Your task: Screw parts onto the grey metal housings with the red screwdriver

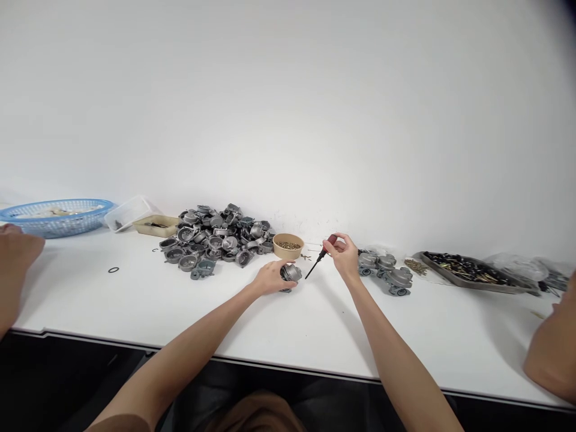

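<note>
My left hand (pixel 271 277) is closed around a grey metal carburetor body (pixel 291 274) on the white table. My right hand (pixel 342 253) grips a screwdriver (pixel 320 258) by its red and black handle. The dark shaft slants down to the left, and its tip is beside the carburetor body, apart from it. Just behind my left hand stands a round tan bowl (pixel 288 246) of small brass-coloured screws. To the right of my right hand sit several assembled carburetors (pixel 398 279).
A large pile of grey metal parts (pixel 216 237) lies to the left, near a beige tray (pixel 156 225), a clear tub (pixel 128 214) and a blue basket (pixel 81 225). A black tray (pixel 477 273) of small parts stands right. Other people's arms (pixel 553 348) reach in at both sides.
</note>
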`<action>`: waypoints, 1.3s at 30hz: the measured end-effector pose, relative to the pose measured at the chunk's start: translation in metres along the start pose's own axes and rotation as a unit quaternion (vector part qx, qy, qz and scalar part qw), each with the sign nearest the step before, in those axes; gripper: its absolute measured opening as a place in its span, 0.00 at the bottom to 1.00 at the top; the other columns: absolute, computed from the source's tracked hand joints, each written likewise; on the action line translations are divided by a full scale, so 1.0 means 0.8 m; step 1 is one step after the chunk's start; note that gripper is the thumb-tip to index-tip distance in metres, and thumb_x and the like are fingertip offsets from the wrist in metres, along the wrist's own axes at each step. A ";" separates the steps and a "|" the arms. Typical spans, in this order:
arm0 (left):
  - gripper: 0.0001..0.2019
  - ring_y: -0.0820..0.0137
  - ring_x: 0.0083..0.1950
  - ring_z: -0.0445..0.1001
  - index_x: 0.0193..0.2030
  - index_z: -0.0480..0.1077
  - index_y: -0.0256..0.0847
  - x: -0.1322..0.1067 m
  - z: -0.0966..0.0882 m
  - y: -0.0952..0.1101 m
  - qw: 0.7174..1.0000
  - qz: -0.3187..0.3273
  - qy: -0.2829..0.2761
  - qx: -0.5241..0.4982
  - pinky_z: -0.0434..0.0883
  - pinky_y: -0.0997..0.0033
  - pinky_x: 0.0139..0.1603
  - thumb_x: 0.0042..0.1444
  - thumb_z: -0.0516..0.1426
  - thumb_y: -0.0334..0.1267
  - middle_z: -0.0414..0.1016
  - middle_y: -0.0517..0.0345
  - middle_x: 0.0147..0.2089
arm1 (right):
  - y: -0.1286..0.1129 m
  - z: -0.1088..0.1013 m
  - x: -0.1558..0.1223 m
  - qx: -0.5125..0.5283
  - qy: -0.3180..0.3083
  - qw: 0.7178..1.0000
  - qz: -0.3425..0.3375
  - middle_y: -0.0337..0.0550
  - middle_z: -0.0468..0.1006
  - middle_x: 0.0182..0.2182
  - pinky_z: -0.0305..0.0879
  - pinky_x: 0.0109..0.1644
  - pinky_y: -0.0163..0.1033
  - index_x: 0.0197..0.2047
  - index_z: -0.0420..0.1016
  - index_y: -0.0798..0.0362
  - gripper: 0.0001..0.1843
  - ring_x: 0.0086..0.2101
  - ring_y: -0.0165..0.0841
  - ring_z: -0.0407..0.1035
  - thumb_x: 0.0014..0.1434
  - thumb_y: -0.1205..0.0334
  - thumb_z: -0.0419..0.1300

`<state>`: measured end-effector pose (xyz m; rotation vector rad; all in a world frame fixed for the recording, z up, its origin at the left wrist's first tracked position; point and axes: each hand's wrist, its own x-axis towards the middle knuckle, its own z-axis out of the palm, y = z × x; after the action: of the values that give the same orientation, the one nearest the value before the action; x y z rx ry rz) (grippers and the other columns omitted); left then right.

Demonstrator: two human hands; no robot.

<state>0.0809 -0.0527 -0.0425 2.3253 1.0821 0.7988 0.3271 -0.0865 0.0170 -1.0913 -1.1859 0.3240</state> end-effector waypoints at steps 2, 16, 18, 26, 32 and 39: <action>0.36 0.53 0.60 0.72 0.64 0.66 0.55 0.000 -0.003 -0.001 1.000 -0.014 -0.014 -0.009 0.68 0.58 0.60 0.47 0.67 0.56 0.75 0.56 0.58 | 0.002 -0.002 0.003 0.018 0.028 0.999 0.001 0.42 0.80 0.29 0.70 0.30 0.36 0.44 0.67 0.51 0.28 0.30 0.36 0.76 0.48 0.45 0.73; 0.32 0.47 0.57 0.72 0.53 0.69 0.47 -0.009 -0.006 0.020 0.991 -0.113 -0.021 0.070 0.70 0.55 0.53 0.53 0.54 0.70 0.77 0.48 0.54 | 0.002 -0.010 0.008 0.097 0.050 0.982 0.155 0.35 0.74 0.23 0.72 0.25 0.36 0.33 0.70 0.52 0.13 0.20 0.31 0.72 0.46 0.56 0.67; 0.31 0.48 0.58 0.72 0.52 0.69 0.46 -0.008 -0.003 0.020 0.992 -0.116 -0.008 0.052 0.70 0.56 0.53 0.53 0.56 0.69 0.77 0.48 0.54 | 0.005 -0.009 0.008 0.107 0.018 0.978 0.180 0.36 0.74 0.22 0.72 0.24 0.36 0.32 0.69 0.52 0.13 0.20 0.32 0.72 0.45 0.58 0.67; 0.31 0.54 0.55 0.73 0.57 0.69 0.49 -0.003 -0.001 0.010 0.996 -0.057 0.051 0.034 0.69 0.59 0.57 0.45 0.68 0.52 0.71 0.52 0.54 | 0.015 -0.005 0.007 0.131 -0.013 0.974 0.185 0.36 0.75 0.22 0.72 0.25 0.36 0.31 0.69 0.52 0.14 0.20 0.33 0.73 0.44 0.57 0.68; 0.31 0.54 0.56 0.73 0.55 0.70 0.50 0.001 -0.002 0.004 0.999 -0.022 0.034 0.017 0.68 0.57 0.59 0.44 0.70 0.51 0.71 0.53 0.54 | 0.016 -0.002 0.004 0.124 -0.014 0.973 0.194 0.36 0.74 0.21 0.72 0.25 0.36 0.31 0.69 0.52 0.14 0.20 0.32 0.72 0.44 0.57 0.68; 0.32 0.54 0.56 0.72 0.55 0.71 0.48 0.003 0.001 0.004 0.999 -0.026 0.040 -0.001 0.68 0.59 0.59 0.42 0.71 0.51 0.72 0.54 0.54 | 0.021 -0.004 0.005 0.112 -0.013 0.975 0.193 0.37 0.74 0.21 0.72 0.25 0.37 0.31 0.69 0.52 0.15 0.20 0.33 0.72 0.45 0.56 0.68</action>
<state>0.0839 -0.0529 -0.0407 2.2714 1.1695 0.8798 0.3367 -0.0770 0.0058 -1.1155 -0.9275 0.7563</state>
